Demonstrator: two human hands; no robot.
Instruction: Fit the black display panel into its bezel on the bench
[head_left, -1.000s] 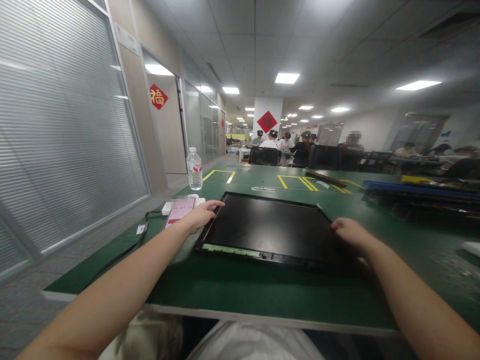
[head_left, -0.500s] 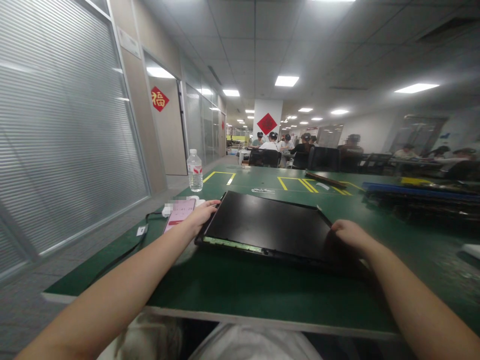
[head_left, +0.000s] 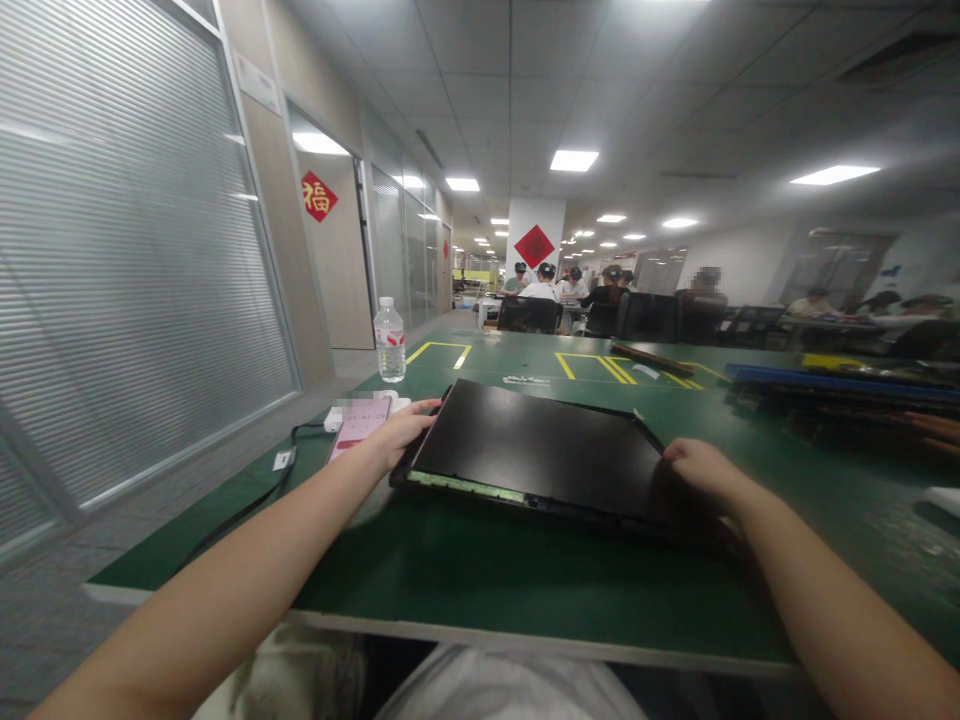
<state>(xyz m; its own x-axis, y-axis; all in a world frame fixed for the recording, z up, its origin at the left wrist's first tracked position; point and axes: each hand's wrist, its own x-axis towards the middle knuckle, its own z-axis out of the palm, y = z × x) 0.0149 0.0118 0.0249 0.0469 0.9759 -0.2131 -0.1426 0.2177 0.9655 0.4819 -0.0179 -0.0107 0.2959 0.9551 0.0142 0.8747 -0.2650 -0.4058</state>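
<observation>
A black display panel (head_left: pixel 547 440), with a green circuit strip along its near edge, is in front of me over the green table (head_left: pixel 465 580). My left hand (head_left: pixel 409 432) grips its left edge, fingers partly hidden behind it. On the opposite side my right hand (head_left: pixel 701 468) is closed round the right edge, with the thumb on top. The panel sits slightly slanted, and its lower right corner is dark and blurred. Whether its underside touches the tabletop is hard to make out.
A water bottle (head_left: pixel 390 342) stands at the back left, near a phone (head_left: pixel 361 424) and a black cable (head_left: pixel 285 470). Dark strips and a blue bar (head_left: pixel 810 378) are piled at the right. Yellow tape marks (head_left: pixel 592 366) line the far side. Several people sit beyond.
Both hands keep hold of the panel and have hardly moved. A blurred hand has come into view at the far right edge, by the piled strips.
</observation>
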